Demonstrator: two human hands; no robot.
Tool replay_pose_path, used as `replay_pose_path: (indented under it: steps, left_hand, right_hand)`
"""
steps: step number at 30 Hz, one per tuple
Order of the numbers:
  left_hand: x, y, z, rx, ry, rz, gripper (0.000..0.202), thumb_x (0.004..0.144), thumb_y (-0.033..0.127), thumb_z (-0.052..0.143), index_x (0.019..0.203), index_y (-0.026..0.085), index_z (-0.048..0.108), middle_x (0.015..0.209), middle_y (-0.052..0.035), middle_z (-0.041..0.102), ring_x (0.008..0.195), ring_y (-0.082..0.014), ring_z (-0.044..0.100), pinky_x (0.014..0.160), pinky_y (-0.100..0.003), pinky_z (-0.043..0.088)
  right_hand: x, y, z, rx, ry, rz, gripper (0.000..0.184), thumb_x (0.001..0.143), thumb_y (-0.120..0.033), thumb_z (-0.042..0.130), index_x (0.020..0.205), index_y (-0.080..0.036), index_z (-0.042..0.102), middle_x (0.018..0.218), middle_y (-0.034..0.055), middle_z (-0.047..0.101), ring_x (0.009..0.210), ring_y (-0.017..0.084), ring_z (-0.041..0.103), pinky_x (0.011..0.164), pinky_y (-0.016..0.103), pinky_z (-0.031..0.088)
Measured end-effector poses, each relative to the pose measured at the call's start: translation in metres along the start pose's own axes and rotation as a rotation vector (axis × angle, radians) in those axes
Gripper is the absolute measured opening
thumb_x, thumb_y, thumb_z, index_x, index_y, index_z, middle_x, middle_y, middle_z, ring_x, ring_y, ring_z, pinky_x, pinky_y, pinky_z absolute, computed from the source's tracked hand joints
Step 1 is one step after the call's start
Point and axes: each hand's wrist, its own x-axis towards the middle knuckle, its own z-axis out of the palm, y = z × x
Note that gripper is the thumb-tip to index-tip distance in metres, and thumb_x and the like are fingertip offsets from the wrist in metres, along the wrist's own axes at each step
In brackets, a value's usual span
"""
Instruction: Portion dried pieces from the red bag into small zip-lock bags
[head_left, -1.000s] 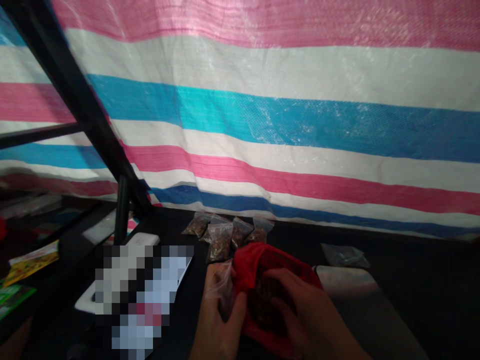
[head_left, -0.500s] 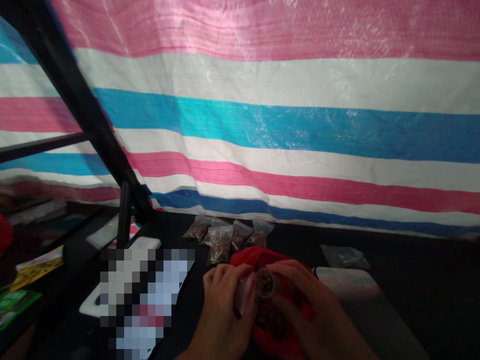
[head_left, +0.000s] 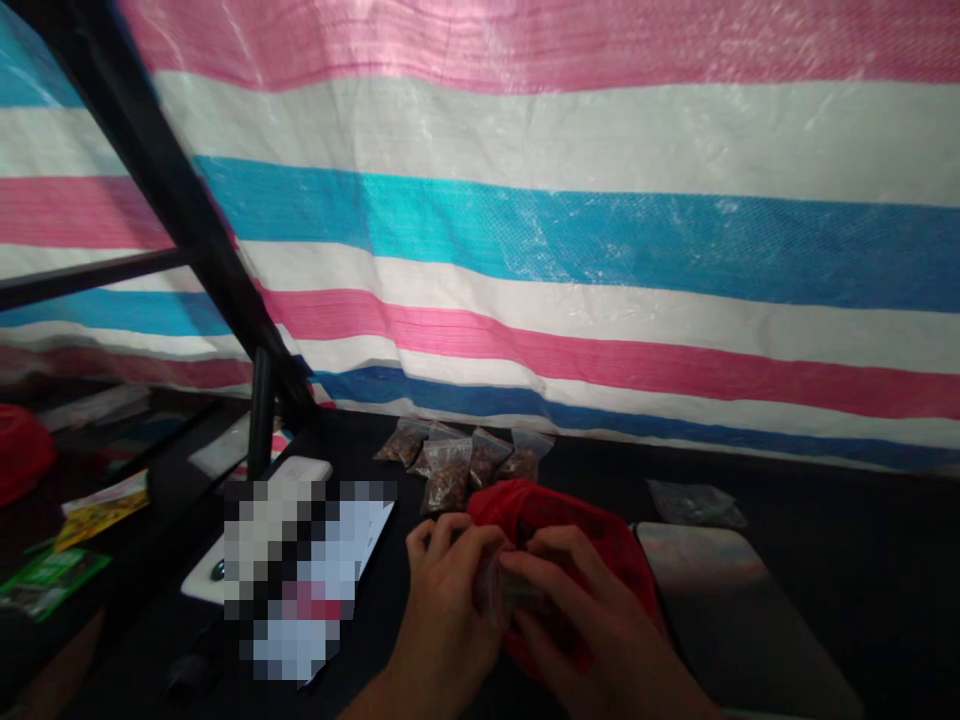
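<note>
My left hand (head_left: 450, 590) is closed on a small clear zip bag (head_left: 490, 588), holding it upright at its mouth. My right hand (head_left: 585, 600) is closed around a small clear cup (head_left: 523, 588), which is tipped toward the bag's opening; fingers and shadow hide much of the cup. Under both hands lies an open red bag (head_left: 517, 500), its inside mostly covered by my right hand. Just beyond it, several filled zip bags (head_left: 448, 480) of brown bits lie in a cluster.
A flat grey panel (head_left: 735, 600) lies at the right, with an unfilled clear bag (head_left: 694, 503) behind it. To the left are a white device (head_left: 300, 480) and a blurred sheet (head_left: 367, 530). Yellow (head_left: 105, 508) and green packets (head_left: 56, 580) lie farther left. Striped sheeting (head_left: 562, 240) hangs behind.
My right hand has tilted the cup of brown bits over toward the zip bag. Its open top no longer faces me. My view has shifted slightly.
</note>
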Motion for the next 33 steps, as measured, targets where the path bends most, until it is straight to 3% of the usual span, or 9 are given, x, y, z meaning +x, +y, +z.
replay_pose_path:
  steps: [4, 8, 13, 15, 18, 21, 24, 28, 33]
  left_hand:
    - [0.0, 0.002, -0.003, 0.018, -0.012, 0.053, 0.02, 0.086, 0.015, 0.063, 0.103, 0.024, 0.071, 0.1, -0.0062, 0.075, 0.098, -0.0278, 0.063, 0.086, -0.042, 0.044]
    - [0.0, 0.001, -0.003, -0.002, -0.045, 0.062, 0.017, 0.083, 0.014, 0.066, 0.097, 0.024, 0.07, 0.095, -0.0046, 0.075, 0.093, -0.0267, 0.064, 0.084, -0.041, 0.043]
    - [-0.001, -0.003, -0.001, 0.01, -0.028, 0.085, 0.017, 0.088, 0.014, 0.063, 0.101, 0.022, 0.068, 0.095, -0.0041, 0.076, 0.095, -0.0256, 0.064, 0.087, -0.042, 0.038]
    - [-0.002, -0.004, 0.0, -0.006, -0.061, 0.112, 0.021, 0.088, 0.013, 0.063, 0.107, 0.022, 0.067, 0.098, -0.0033, 0.077, 0.098, -0.0258, 0.063, 0.088, -0.042, 0.037]
    - [-0.003, -0.003, 0.001, -0.023, -0.095, 0.132, 0.018, 0.089, 0.011, 0.061, 0.099, 0.024, 0.068, 0.093, -0.0004, 0.076, 0.1, -0.0257, 0.063, 0.088, -0.042, 0.036]
    - [-0.002, -0.003, 0.001, -0.031, -0.069, 0.067, 0.014, 0.089, 0.014, 0.065, 0.097, 0.025, 0.066, 0.092, 0.0003, 0.073, 0.099, -0.0261, 0.062, 0.088, -0.043, 0.036]
    - [0.002, -0.003, -0.001, -0.063, 0.036, -0.061, 0.008, 0.09, 0.026, 0.069, 0.096, 0.025, 0.064, 0.104, -0.0038, 0.066, 0.101, -0.0273, 0.059, 0.088, -0.044, 0.041]
    - [0.007, -0.001, -0.005, -0.139, 0.176, -0.228, 0.018, 0.094, 0.039, 0.059, 0.086, 0.023, 0.054, 0.104, -0.0068, 0.053, 0.097, -0.0267, 0.056, 0.084, -0.044, 0.048]
    - [0.003, 0.003, -0.004, -0.257, -0.098, -0.401, 0.022, 0.089, 0.04, 0.062, 0.095, 0.025, 0.047, 0.093, -0.0018, 0.054, 0.077, -0.0221, 0.06, 0.07, -0.037, 0.05]
  right_hand:
    - [-0.003, 0.002, 0.004, -0.099, 0.025, -0.088, 0.053, 0.092, -0.003, 0.053, 0.138, -0.03, 0.053, 0.121, 0.0057, 0.063, 0.11, 0.016, 0.068, 0.095, 0.024, 0.056]
    - [-0.005, 0.009, 0.005, -0.118, 0.016, -0.065, 0.055, 0.096, -0.016, 0.061, 0.146, -0.03, 0.042, 0.13, 0.0071, 0.065, 0.114, 0.018, 0.069, 0.098, 0.025, 0.056]
    - [-0.004, 0.005, 0.001, -0.088, -0.018, -0.152, 0.032, 0.101, -0.015, 0.053, 0.129, -0.03, 0.057, 0.127, 0.0053, 0.065, 0.118, 0.016, 0.066, 0.1, 0.024, 0.054]
    - [-0.003, 0.003, -0.001, -0.104, -0.021, -0.201, 0.035, 0.1, -0.016, 0.056, 0.132, -0.029, 0.056, 0.126, 0.006, 0.067, 0.119, 0.018, 0.065, 0.102, 0.026, 0.053]
    - [-0.004, 0.005, -0.001, -0.142, 0.01, -0.146, 0.046, 0.099, -0.022, 0.06, 0.144, -0.028, 0.048, 0.123, 0.0071, 0.069, 0.111, 0.019, 0.07, 0.097, 0.027, 0.057]
    - [-0.004, 0.008, -0.004, -0.163, 0.085, -0.073, 0.038, 0.103, -0.028, 0.052, 0.141, -0.027, 0.05, 0.123, 0.0085, 0.067, 0.109, 0.02, 0.07, 0.092, 0.028, 0.059]
    - [-0.002, 0.013, -0.009, -0.208, 0.167, -0.024, 0.031, 0.105, -0.021, 0.044, 0.134, -0.025, 0.054, 0.125, 0.0106, 0.065, 0.113, 0.021, 0.068, 0.093, 0.033, 0.06]
    - [0.003, 0.024, -0.015, -0.387, 0.075, 0.02, 0.033, 0.096, -0.009, 0.054, 0.127, -0.02, 0.062, 0.118, 0.0116, 0.069, 0.11, 0.028, 0.067, 0.097, 0.049, 0.057]
    - [0.004, 0.032, -0.022, -0.444, -0.069, 0.061, 0.047, 0.085, 0.004, 0.057, 0.125, -0.018, 0.068, 0.12, 0.0109, 0.071, 0.111, 0.028, 0.066, 0.101, 0.046, 0.054]
